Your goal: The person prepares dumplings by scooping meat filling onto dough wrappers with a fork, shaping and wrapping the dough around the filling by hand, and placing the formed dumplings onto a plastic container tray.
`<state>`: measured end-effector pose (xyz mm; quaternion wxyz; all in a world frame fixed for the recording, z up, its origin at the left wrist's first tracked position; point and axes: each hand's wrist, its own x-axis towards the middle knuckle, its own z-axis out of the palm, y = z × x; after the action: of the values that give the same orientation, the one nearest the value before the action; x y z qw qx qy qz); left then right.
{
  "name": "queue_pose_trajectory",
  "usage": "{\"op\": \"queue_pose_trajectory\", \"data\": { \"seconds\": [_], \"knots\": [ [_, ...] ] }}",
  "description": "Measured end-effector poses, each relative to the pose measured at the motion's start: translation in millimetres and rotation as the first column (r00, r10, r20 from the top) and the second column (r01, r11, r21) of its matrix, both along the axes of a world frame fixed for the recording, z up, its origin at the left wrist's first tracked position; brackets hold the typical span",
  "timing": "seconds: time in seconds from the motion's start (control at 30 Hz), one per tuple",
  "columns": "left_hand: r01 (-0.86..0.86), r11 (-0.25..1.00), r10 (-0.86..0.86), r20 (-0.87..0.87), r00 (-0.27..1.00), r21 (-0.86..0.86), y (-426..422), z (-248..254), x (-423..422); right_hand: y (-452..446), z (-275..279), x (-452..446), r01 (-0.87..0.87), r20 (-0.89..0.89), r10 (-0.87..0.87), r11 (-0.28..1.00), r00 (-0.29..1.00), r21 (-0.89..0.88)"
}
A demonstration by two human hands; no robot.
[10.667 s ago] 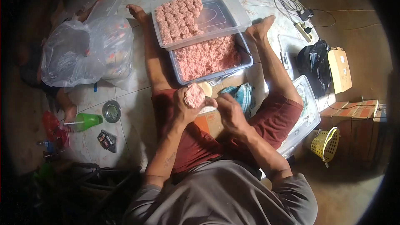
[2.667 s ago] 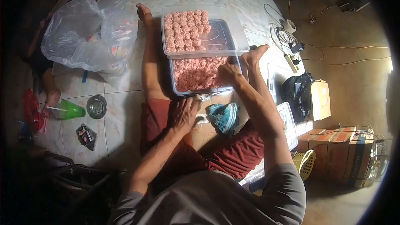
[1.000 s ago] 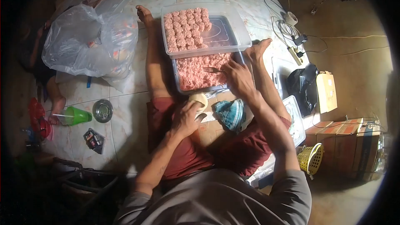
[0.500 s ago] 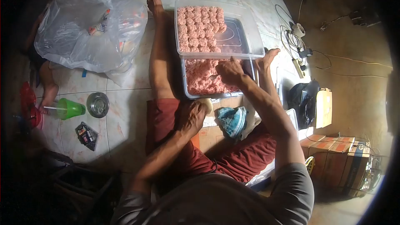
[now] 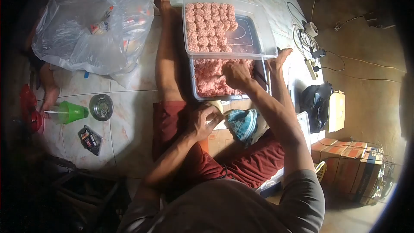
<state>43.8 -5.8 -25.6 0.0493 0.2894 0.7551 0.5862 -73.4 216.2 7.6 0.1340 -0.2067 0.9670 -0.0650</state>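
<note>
My left hand (image 5: pixel 202 124) is closed around a pale, flat round piece (image 5: pixel 216 105), just below the front edge of the lower tub. Its exact kind is unclear. Over the pink minced meat (image 5: pixel 208 80) in that lower tub (image 5: pixel 195 90), my right hand (image 5: pixel 237 77) is closed on a fork, whose tines are mostly lost in the mince now. Rows of pink meat-topped pieces (image 5: pixel 207 28) fill the left part of a clear plastic container (image 5: pixel 264 39) resting across the tub's far side. A blue checked cloth (image 5: pixel 242 126) lies near my left hand.
A large plastic bag (image 5: pixel 64 39) lies at far left, beside another person's foot (image 5: pixel 51 97). A green cup (image 5: pixel 73 112), a glass ashtray (image 5: pixel 101 107) and a small dark tray (image 5: pixel 89 140) are on the tiles. Cables (image 5: pixel 302 39) and cardboard boxes (image 5: pixel 340 164) are at right.
My left hand has turned and shifted slightly right, tilting the pale piece. My right hand has stayed over the mince, and the fork's tines have become harder to see.
</note>
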Motion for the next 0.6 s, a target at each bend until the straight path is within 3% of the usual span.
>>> {"op": "queue_pose_trajectory", "data": {
  "seconds": [0.07,0.13,0.2,0.23,0.27,0.3,0.33,0.4,0.43,0.47,0.5,0.53,0.57,0.6],
  "knots": [
    [-0.02,0.984,-0.036,0.303,0.952,0.18,1.3,10.1,0.5,-22.7,-10.2,-1.4,0.216,-0.026,-0.22,0.911,0.975,0.352],
    [-0.031,0.965,-0.049,0.294,0.955,0.26,5.7,-17.5,-1.0,-30.4,-12.3,6.6,-0.003,-0.063,0.019,0.968,0.998,0.251],
    [-0.044,0.94,-0.059,0.288,0.956,0.339,7.5,-35.5,2.9,-11.9,-17.8,0.4,-0.036,-0.019,0.035,0.998,0.999,-0.042],
    [-0.032,0.938,-0.12,0.408,0.905,0.346,6.5,-36.3,4.8,-12.9,-15.2,0.4,-0.039,-0.023,0.038,0.998,0.999,-0.043],
    [-0.024,0.935,-0.175,0.52,0.836,0.354,4.6,-37.2,5.9,-14.3,-12.5,2.0,0.023,-0.131,-0.011,0.996,0.991,0.088],
    [0.076,0.937,-0.215,0.391,0.895,0.341,-0.7,-33.5,3.1,-18.3,-8.3,4.1,0.1,-0.245,-0.047,0.973,0.968,0.207],
    [0.077,0.938,-0.213,0.387,0.897,0.338,-2.3,-31.7,3.6,-22.5,-10.4,6.7,0.099,-0.25,-0.046,0.974,0.967,0.204],
    [0.161,0.812,-0.404,0.341,0.849,0.562,-3.2,-29.0,2.9,-31.4,-11.3,8.0,0.024,-0.109,-0.012,0.993,0.994,0.112],
    [0.162,0.812,-0.407,0.344,0.846,0.561,-4.7,-31.8,7.0,-31.2,5.7,-2.7,0.04,0.149,-0.044,0.999,0.988,0.035],
    [0.138,0.898,-0.328,0.425,0.844,0.419,-6.4,-35.4,6.8,-15.1,0.3,-0.5,-0.076,0.003,0.076,0.994,0.997,-0.083],
    [0.114,0.958,-0.234,0.483,0.844,0.265,-7.0,-36.5,2.7,-6.0,9.9,-0.3,0.021,0.113,-0.001,0.984,0.994,-0.178],
    [0.116,0.958,-0.233,0.474,0.849,0.263,-8.1,-34.2,2.2,-2.6,26.1,1.6,0.125,0.23,-0.063,0.957,0.971,-0.263],
    [0.056,0.932,-0.284,0.627,0.726,0.357,-10.1,-31.4,4.1,2.8,43.3,6.6,0.12,0.22,-0.061,0.957,0.974,-0.265],
    [-0.021,0.901,-0.344,0.744,0.572,0.432,-12.0,-29.0,5.6,2.7,72.5,17.0,0.224,0.28,-0.129,0.913,0.951,-0.34]
  ]
}}
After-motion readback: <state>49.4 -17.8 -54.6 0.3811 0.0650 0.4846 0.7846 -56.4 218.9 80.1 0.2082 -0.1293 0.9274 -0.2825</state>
